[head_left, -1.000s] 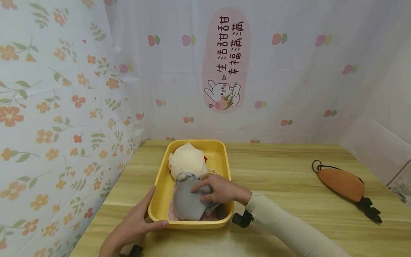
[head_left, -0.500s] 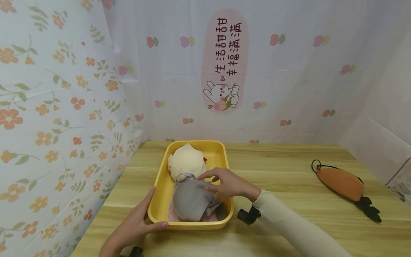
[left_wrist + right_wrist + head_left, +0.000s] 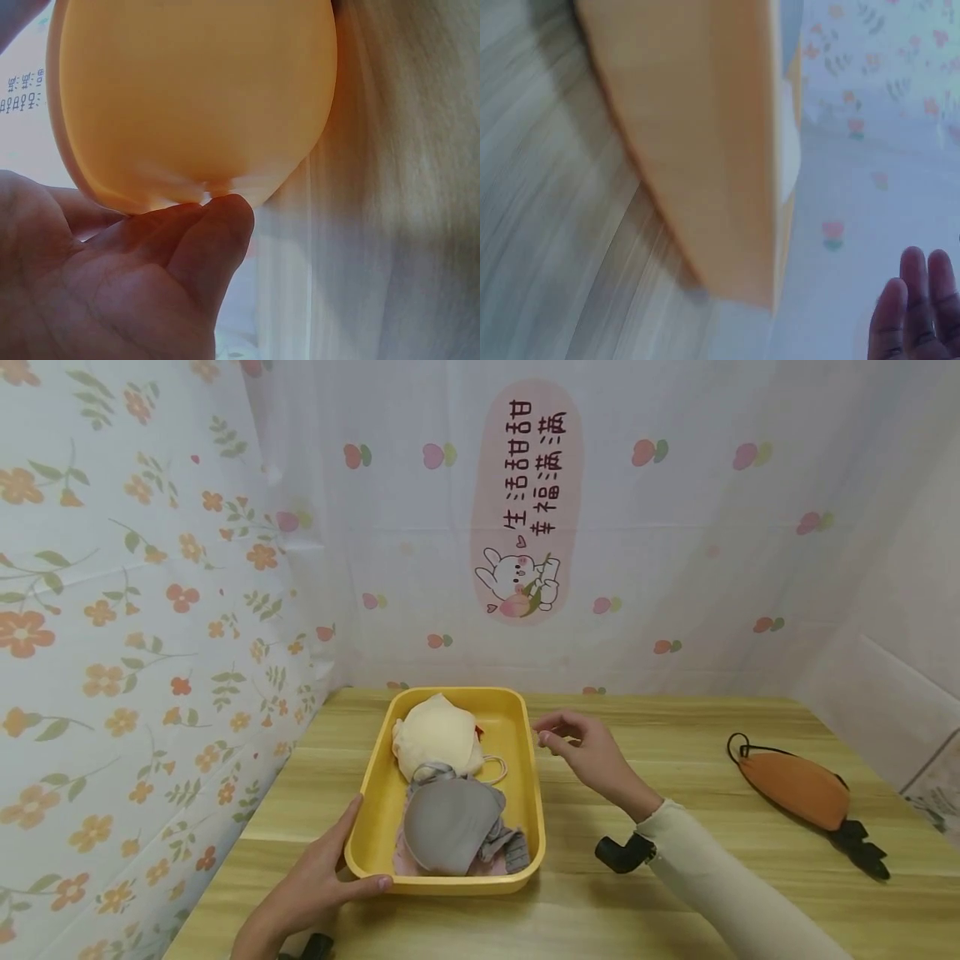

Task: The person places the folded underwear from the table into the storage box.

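Note:
A yellow tray (image 3: pixel 450 886) stands on the table in the head view. In its near half lies a folded grey bra (image 3: pixel 446 827), its cup facing up, with bunched straps beside it and pink cloth beneath. A rounded cream bundle of cloth (image 3: pixel 437 735) fills the far left part, with a pale loop at its side. My left hand (image 3: pixel 318 872) rests on the tray's near left corner, straight fingers along the side and thumb along the front. Beyond the right rim, my right hand (image 3: pixel 592 756) hovers with loosely bent fingers, holding nothing.
An orange oval cloth piece (image 3: pixel 798 789) with a black cord loop and a black tail lies at the right of the wooden table (image 3: pixel 675 877). Patterned cloth hangs (image 3: pixel 405 568) behind the table and along the left side.
My right hand has lifted off the grey bra and moved right and back, out of the tray. The strap end at the right came into view. My left hand has stayed put.

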Action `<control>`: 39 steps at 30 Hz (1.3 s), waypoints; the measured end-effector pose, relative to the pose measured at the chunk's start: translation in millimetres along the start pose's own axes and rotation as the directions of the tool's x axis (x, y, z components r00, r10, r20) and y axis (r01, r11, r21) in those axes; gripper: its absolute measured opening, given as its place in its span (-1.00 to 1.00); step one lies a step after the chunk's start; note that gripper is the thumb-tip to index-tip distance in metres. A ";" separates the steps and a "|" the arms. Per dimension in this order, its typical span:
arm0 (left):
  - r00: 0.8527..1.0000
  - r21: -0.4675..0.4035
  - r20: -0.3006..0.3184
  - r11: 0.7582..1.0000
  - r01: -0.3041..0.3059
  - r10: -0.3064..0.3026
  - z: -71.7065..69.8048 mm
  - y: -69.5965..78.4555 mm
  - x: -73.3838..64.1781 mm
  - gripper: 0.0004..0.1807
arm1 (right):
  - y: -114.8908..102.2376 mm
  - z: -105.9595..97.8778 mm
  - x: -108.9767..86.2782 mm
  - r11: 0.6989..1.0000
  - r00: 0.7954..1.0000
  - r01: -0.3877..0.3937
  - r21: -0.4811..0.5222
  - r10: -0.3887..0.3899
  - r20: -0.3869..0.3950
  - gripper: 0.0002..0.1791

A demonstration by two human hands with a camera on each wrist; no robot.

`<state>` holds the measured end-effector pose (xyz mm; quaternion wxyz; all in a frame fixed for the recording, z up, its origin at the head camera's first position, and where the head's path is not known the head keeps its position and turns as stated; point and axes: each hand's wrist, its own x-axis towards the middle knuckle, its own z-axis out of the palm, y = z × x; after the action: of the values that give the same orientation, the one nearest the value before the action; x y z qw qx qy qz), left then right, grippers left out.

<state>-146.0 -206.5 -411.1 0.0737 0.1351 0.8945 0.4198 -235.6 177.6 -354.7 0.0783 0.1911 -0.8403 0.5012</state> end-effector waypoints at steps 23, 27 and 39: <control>1.000 0.001 0.002 1.000 -0.014 0.014 0.9 -1.5 0.5 0.24 | 77.3 -131.5 -31.2 0.875 0.983 -0.159 -0.458 0.097 -0.157 -0.69; 1.000 0.030 -0.004 0.999 -0.014 0.014 -0.1 -0.8 3.7 0.24 | 90.3 -150.7 -38.0 0.865 0.976 -0.177 -0.470 0.094 -0.194 -0.69; 1.000 0.024 0.011 1.000 0.015 -0.016 -1.0 0.5 2.6 0.26 | 116.0 -215.4 -59.8 0.796 0.934 -0.357 -0.488 0.294 -0.203 -0.44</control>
<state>-148.6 -206.1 -410.2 0.0804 0.1315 0.9000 0.4077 -240.3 429.3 -363.7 0.0882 -0.0140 -0.9579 0.2729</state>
